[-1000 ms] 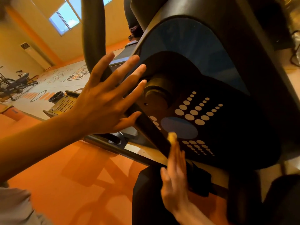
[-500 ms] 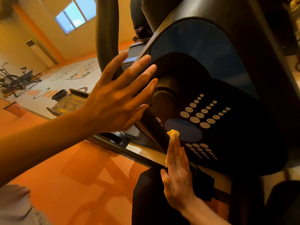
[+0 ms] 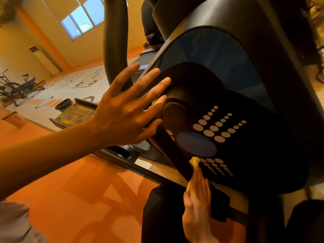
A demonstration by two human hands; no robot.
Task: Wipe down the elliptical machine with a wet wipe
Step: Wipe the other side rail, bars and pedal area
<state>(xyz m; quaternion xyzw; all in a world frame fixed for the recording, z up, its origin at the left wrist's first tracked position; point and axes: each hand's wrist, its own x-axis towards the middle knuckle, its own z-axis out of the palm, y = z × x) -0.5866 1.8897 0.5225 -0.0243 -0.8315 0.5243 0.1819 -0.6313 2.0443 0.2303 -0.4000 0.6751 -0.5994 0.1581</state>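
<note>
The elliptical machine's black and blue housing (image 3: 236,95), printed with pale dots, fills the right of the head view. My right hand (image 3: 197,206) lies flat against its lower edge, pressing a small crumpled wet wipe (image 3: 194,161) that sticks out past my fingertips beside the dark crank arm (image 3: 172,151). My left hand (image 3: 129,109) is spread wide, fingers apart, its palm resting against the crank arm near the round hub (image 3: 173,109). It holds nothing. The curved handlebar post (image 3: 114,41) rises behind my left fingers.
A ribbed foot pedal (image 3: 77,113) sits left of my left hand. The floor below is orange (image 3: 78,181). An exercise bike (image 3: 17,88) stands far left by the wall, near a white standing air conditioner (image 3: 44,58). A dark cloth-like mass (image 3: 163,216) lies below my right hand.
My right hand with the wipe has slid slightly down and right along the housing's lower edge. My left hand stays spread on the crank arm while the view shifts a little.
</note>
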